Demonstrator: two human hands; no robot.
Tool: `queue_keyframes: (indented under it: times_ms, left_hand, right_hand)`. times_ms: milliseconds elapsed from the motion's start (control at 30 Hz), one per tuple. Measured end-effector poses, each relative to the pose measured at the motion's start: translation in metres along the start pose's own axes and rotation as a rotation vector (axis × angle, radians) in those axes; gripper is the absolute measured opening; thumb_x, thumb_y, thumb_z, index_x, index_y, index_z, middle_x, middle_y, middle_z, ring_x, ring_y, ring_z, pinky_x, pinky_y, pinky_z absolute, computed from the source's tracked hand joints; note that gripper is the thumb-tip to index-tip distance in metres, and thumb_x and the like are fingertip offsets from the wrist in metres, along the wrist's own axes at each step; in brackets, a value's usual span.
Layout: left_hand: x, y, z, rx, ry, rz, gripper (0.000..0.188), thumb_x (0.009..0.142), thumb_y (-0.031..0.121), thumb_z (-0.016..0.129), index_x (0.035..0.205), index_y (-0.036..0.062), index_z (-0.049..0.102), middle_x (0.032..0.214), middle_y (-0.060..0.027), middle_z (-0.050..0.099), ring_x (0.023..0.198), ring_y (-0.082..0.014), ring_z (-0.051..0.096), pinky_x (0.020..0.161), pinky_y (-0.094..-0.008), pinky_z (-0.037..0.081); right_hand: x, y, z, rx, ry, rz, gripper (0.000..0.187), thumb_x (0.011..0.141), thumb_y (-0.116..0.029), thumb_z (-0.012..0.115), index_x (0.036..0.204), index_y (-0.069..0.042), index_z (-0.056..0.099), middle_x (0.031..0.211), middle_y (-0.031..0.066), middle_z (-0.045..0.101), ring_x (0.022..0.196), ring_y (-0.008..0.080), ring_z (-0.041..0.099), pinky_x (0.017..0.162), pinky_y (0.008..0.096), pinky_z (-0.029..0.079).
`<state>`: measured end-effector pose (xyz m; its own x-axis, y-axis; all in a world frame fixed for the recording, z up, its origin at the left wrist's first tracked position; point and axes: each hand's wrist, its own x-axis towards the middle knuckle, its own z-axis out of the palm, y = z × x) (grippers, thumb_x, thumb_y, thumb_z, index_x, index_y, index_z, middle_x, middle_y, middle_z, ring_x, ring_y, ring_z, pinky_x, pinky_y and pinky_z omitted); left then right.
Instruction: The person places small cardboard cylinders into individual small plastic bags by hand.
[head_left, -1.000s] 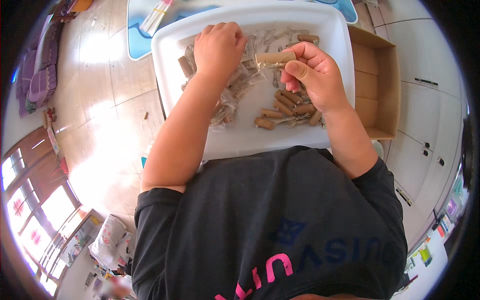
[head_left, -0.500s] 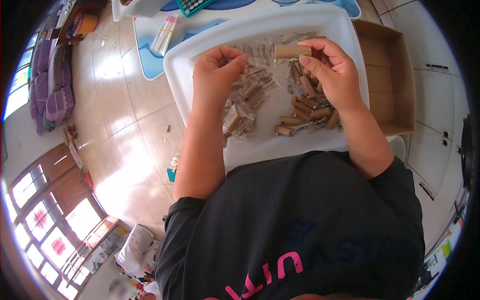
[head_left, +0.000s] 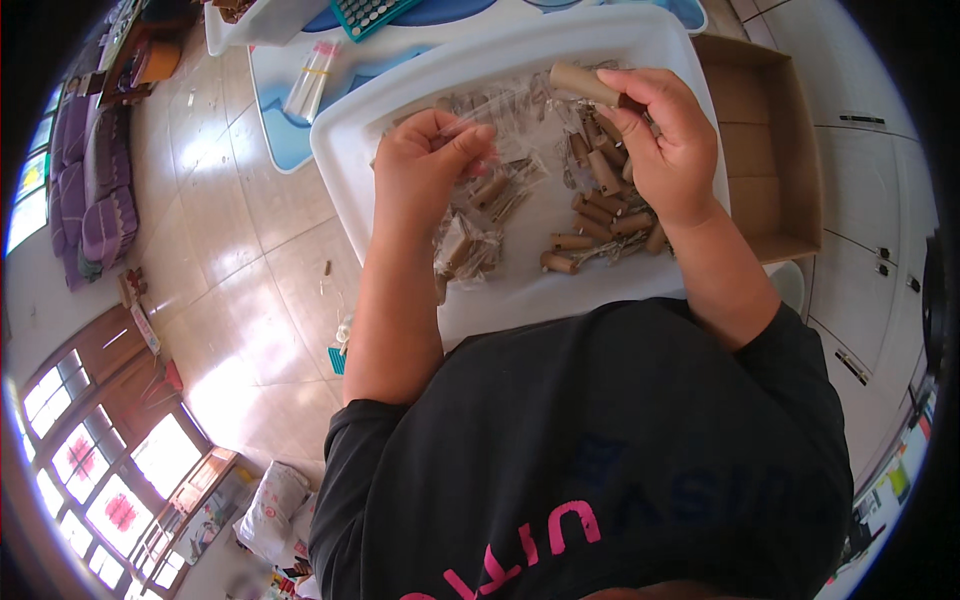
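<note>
Tub (head_left: 345, 150): over its right, right hand (head_left: 672, 150) pinching tube (head_left: 580, 82) (I'd grip lightly); over its left, left hand (head_left: 422, 160) curled, contents unclear.

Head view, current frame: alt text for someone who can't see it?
A person's right hand holds a brown tube over a white tub; the left hand seems to pinch clear plastic. Bagged tubes lie left in the tub, loose ones right.

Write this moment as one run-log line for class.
left hand: pinching apparently clear plastic | right hand: holding brown tube | white tub: bagged tubes left, loose tubes right | cardboard box: right of tub
</note>
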<state>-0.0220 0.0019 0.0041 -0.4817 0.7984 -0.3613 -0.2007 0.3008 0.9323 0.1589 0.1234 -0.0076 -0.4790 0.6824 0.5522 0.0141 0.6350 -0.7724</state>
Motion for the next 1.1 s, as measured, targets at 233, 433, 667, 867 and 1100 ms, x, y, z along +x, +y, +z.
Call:
queue_keyframes:
  times_ms: [233,433,667,867,1100]
  left_hand:
    - [-0.001,-0.001,0.007,-0.032,-0.060,0.009,0.016,0.076,0.008,0.069,0.086,-0.0010,0.060,0.076,-0.0075,0.064,0.067,-0.0112,0.058,0.062,-0.0220,0.047]
    - [0.000,-0.002,0.006,-0.070,-0.278,-0.110,0.031,0.074,0.009,0.070,0.101,-0.0031,0.059,0.083,-0.0071,0.064,0.073,-0.0115,0.059,0.070,-0.0228,0.047]
    - [0.000,-0.009,0.006,-0.070,-0.335,-0.176,0.032,0.076,0.009,0.067,0.103,-0.0042,0.059,0.084,-0.0072,0.064,0.075,-0.0127,0.059,0.072,-0.0230,0.046]
    - [0.000,-0.016,0.017,-0.158,-0.296,-0.232,0.031,0.077,0.009,0.066,0.104,-0.0037,0.058,0.089,-0.0070,0.064,0.077,-0.0129,0.060,0.071,-0.0233,0.047]
    - [0.002,-0.013,0.017,-0.251,-0.328,-0.236,0.033,0.077,0.010,0.067,0.107,-0.0021,0.057,0.093,-0.0061,0.063,0.079,-0.0134,0.061,0.073,-0.0262,0.050]
  right_hand:
    - [-0.001,-0.008,0.003,0.000,-0.182,-0.021,0.030,0.070,0.009,0.063,0.098,-0.005,0.063,0.084,0.0063,0.059,0.074,0.0162,0.058,0.065,0.0252,0.047]
    - [-0.004,0.001,0.002,0.372,-0.325,0.436,0.023,0.082,0.001,0.058,0.105,-0.001,0.060,0.087,0.0004,0.056,0.073,0.0082,0.051,0.067,0.0212,0.044]
    - [0.005,0.002,-0.006,0.482,-0.554,0.788,0.022,0.086,-0.010,0.057,0.106,-0.001,0.060,0.080,-0.0022,0.056,0.065,0.0044,0.048,0.059,0.0184,0.041]
    - [0.004,-0.005,0.003,0.462,-0.579,0.900,0.022,0.084,-0.007,0.059,0.105,-0.001,0.059,0.079,-0.0008,0.057,0.066,0.0048,0.050,0.058,0.0186,0.042]
    - [-0.005,0.006,0.006,0.555,-0.217,0.766,0.016,0.078,-0.007,0.067,0.091,0.000,0.060,0.073,0.0028,0.060,0.066,0.0087,0.055,0.059,0.0214,0.046]
